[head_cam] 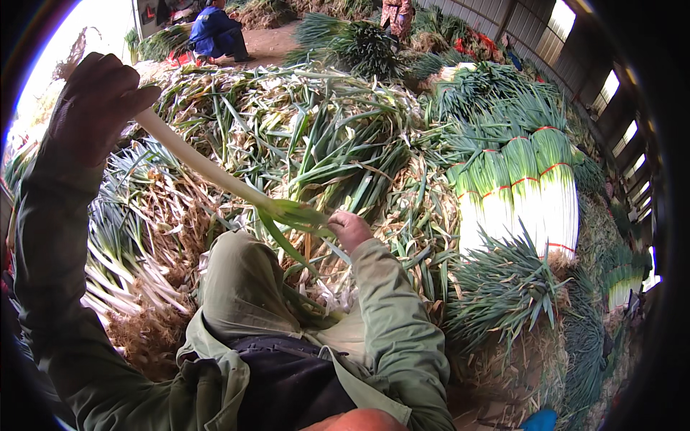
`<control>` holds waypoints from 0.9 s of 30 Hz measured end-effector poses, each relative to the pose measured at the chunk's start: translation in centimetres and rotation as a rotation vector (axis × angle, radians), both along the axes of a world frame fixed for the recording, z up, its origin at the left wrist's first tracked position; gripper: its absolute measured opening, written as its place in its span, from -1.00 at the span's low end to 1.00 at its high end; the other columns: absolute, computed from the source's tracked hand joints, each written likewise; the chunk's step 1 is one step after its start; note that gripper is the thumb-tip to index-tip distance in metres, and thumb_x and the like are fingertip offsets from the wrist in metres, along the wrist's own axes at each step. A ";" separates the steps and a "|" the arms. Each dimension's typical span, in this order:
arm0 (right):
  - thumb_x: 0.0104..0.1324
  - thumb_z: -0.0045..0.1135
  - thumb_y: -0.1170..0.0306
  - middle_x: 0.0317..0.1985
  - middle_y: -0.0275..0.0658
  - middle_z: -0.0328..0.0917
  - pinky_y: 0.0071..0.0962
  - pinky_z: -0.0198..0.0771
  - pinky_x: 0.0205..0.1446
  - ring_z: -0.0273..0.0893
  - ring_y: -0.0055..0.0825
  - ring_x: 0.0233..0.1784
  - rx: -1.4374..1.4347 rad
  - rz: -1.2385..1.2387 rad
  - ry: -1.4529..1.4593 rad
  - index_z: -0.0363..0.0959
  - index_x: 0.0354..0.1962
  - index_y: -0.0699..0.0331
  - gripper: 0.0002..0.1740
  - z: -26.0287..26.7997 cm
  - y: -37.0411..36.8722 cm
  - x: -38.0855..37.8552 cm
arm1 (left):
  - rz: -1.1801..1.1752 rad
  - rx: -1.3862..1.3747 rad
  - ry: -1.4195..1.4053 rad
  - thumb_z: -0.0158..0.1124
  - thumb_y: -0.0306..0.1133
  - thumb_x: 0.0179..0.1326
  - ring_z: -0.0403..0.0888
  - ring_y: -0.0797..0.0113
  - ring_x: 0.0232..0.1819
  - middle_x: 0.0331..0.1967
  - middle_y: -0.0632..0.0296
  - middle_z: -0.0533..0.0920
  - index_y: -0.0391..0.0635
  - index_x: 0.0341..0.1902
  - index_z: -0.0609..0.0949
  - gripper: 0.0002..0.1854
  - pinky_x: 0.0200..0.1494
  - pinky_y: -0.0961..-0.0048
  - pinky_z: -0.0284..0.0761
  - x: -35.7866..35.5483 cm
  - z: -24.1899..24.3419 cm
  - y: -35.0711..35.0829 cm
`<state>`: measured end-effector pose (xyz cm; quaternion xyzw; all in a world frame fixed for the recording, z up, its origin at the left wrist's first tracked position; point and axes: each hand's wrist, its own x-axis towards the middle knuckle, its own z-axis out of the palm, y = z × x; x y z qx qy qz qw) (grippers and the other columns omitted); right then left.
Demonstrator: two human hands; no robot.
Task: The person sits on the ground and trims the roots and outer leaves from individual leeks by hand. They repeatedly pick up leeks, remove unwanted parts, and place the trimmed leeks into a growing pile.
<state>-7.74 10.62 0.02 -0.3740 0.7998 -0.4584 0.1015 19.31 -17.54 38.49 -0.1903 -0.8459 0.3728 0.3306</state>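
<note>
My left hand (99,105) is raised at the upper left, shut around the root end of a long white-stalked scallion (202,161). The stalk slopes down to the right, across the front of my knee. At its green end, my right hand (349,230) pinches the leaves between thumb and fingers. One leaf hangs bent below the stalk. To the left of my legs lies a heap of unpeeled scallions (129,269) with brown, dirty roots. Stripped leaves and pale skins form a broad pile (334,134) in front of me. The roots of the held scallion are hidden by my left hand.
On the right stand thick scallion bundles (517,188) tied with red bands. Loose green tops (501,285) lie in front of them. A person in blue (215,32) sits at the back, and another person (397,19) stands farther right. Corrugated metal walls (485,21) enclose the right side.
</note>
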 end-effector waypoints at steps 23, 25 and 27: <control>0.24 0.34 0.50 -0.33 -0.26 0.66 -0.47 0.58 -0.18 0.66 -0.44 -0.27 -0.125 -0.103 0.156 0.68 -0.30 0.27 -0.93 0.4 -2.6 -0.5 | 0.031 0.137 -0.065 0.31 -0.45 -0.03 0.51 0.12 -0.23 -0.33 0.15 0.57 -0.16 -0.16 0.67 -0.71 -0.16 0.19 0.48 2.0 -0.4 0.2; 0.27 0.23 0.58 -0.25 -0.29 0.67 -0.51 0.57 -0.11 0.65 -0.48 -0.26 -0.145 -0.052 0.083 0.66 -0.19 0.25 -0.84 0.1 -2.4 -1.6 | 0.016 0.158 -0.055 0.33 -0.47 -0.05 0.51 0.12 -0.26 -0.34 0.14 0.57 -0.17 -0.16 0.67 -0.70 -0.19 0.20 0.48 2.3 -0.5 -0.1; 0.27 0.13 0.67 -0.12 -0.29 0.67 -0.51 0.58 -0.03 0.64 -0.50 -0.20 -0.482 0.150 -0.496 0.58 0.01 0.31 -0.65 -0.1 -3.0 -1.2 | -0.007 0.128 -0.046 0.34 -0.48 -0.06 0.51 0.11 -0.30 -0.36 0.14 0.56 -0.17 -0.14 0.67 -0.68 -0.22 0.20 0.49 2.7 -0.4 -0.1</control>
